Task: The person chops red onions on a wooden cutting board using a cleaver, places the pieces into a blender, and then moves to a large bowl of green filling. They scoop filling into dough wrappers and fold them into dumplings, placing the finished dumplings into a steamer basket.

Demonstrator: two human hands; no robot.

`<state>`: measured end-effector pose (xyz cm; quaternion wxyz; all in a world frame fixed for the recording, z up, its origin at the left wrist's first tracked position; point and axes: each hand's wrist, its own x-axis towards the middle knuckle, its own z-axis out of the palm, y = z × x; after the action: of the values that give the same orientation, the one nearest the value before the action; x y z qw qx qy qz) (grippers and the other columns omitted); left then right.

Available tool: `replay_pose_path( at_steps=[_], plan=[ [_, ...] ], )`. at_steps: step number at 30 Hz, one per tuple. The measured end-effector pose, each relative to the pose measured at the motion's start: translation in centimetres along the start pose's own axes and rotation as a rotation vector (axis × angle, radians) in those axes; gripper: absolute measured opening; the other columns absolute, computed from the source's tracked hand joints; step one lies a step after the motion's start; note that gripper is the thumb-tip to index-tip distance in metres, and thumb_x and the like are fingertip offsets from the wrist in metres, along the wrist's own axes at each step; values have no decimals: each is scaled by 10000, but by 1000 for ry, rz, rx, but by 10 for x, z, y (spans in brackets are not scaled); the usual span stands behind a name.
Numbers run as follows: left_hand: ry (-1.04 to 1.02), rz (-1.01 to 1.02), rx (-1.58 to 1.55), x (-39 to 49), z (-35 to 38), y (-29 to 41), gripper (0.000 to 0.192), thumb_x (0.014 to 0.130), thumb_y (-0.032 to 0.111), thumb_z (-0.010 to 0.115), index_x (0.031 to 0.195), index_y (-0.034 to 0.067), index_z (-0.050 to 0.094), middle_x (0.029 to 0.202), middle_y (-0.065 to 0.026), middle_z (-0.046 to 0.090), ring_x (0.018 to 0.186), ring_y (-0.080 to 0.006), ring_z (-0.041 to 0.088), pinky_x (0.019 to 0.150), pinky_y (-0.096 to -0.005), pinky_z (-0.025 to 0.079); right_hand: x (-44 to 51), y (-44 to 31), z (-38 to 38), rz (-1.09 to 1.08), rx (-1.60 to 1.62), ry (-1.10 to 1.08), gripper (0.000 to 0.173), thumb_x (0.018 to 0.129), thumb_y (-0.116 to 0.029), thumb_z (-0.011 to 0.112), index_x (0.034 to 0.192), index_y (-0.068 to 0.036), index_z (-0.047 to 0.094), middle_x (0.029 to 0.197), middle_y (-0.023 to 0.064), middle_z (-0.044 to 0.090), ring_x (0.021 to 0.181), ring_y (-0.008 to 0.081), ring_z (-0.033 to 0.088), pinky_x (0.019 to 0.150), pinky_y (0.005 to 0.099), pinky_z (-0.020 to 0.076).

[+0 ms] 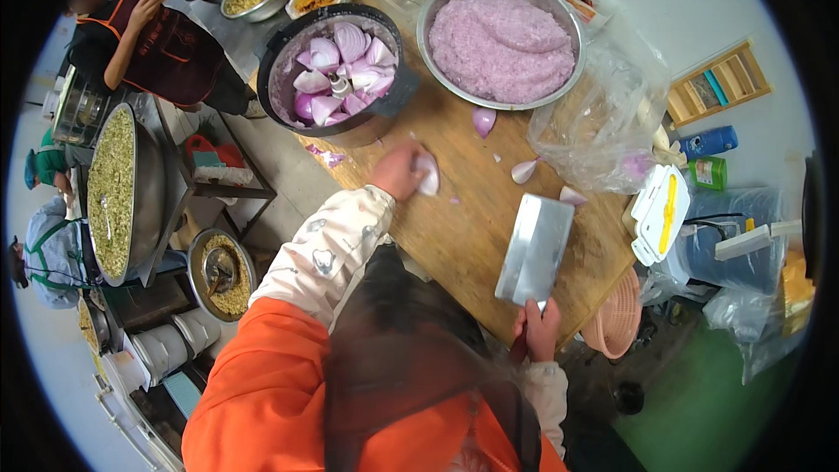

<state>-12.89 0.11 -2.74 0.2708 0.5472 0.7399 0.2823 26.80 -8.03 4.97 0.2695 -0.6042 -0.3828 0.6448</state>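
My left hand [397, 171] has its fingers on a red onion piece [429, 174] lying on the wooden table [452, 236]. In my right hand [544, 331] is the handle of a cleaver [536, 246], its broad blade over the table top. Beyond my left hand stands a dark-rimmed chopper pot [357, 137], filled with onion chunks [322, 56] around a central shaft. A steel bowl [580, 72] of finely minced pinkish onion [501, 46] is at the far side. Loose onion pieces [524, 172] lie between that bowl and the cleaver.
Crumpled clear plastic bags [596, 124] and a white-lidded container [657, 215] line the right side. Below the table edge is a pink plastic basket [613, 321]. A co-worker [164, 52] stands at upper left, near a big bowl [147, 196] of chopped filling.
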Motion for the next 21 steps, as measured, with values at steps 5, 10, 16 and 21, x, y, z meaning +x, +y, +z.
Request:
replay_pose_path(
  at_steps=[5,10,16,21],
  plan=[
    [217,249,-324,-8,-106,126,318,830,142,760,1089,35,611,911,-75,624,812,-175,606,745,-328,517,-27,34,-30,-22,163,121,116,979,-115,536,927,-27,480,620,55,532,449,141,513,420,294,421],
    [620,289,288,23,-212,112,382,809,73,735,1170,45,611,1076,-143,645,893,-287,634,805,-362,516,-18,44,-47,-42,218,178,100,981,-118,536,959,-28,497,638,55,538,456,139,510,408,291,407],
    [411,881,93,12,-83,170,443,748,-79,594,1170,48,638,1140,-178,648,1097,-383,605,966,-425,478,-5,49,-60,-55,316,276,111,992,-131,542,966,-31,502,657,53,536,452,141,506,406,293,414],
    [-218,757,-46,18,101,188,332,875,94,650,1206,102,647,1263,-161,597,1158,-368,563,979,-443,467,32,40,-61,-63,363,223,126,1006,-142,540,965,-29,499,675,60,541,454,146,509,415,297,426]
  ],
)
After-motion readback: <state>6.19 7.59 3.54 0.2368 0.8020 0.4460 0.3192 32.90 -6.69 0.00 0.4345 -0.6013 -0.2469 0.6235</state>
